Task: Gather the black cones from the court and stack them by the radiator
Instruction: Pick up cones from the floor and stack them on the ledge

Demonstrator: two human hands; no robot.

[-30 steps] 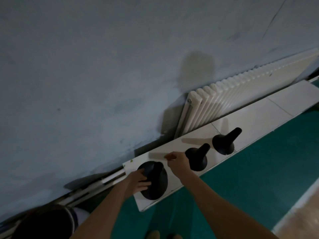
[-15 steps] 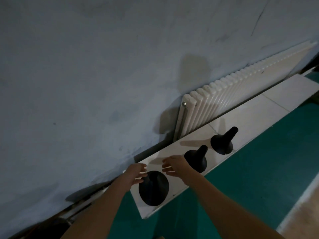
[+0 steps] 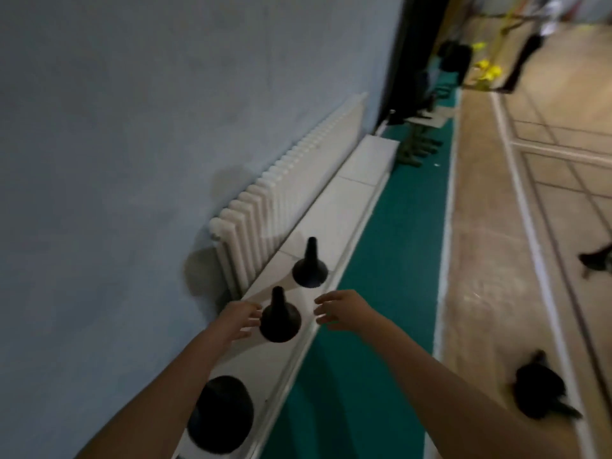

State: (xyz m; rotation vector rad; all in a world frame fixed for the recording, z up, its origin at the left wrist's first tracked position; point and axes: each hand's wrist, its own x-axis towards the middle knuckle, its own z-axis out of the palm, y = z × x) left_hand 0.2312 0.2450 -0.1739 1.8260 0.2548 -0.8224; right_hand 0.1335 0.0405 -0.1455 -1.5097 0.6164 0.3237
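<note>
Left grip (image 3: 240,321), right grip (image 3: 341,311): fingers apart, holding nothing. Both are now flanking the middle cone (image 3: 280,321) at frame centre, having left the near cone (image 3: 220,414) at lower left. The far cone (image 3: 309,268) is standing just above. All three are sitting on the white bench (image 3: 347,200) beside the radiator (image 3: 265,207). Judgement: the set-down is done and stacking is starting.

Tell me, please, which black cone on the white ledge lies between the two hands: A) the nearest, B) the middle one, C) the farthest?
B: the left hand and right hand flank the middle cone; the nearer cone and farther cone lie outside them.
</note>
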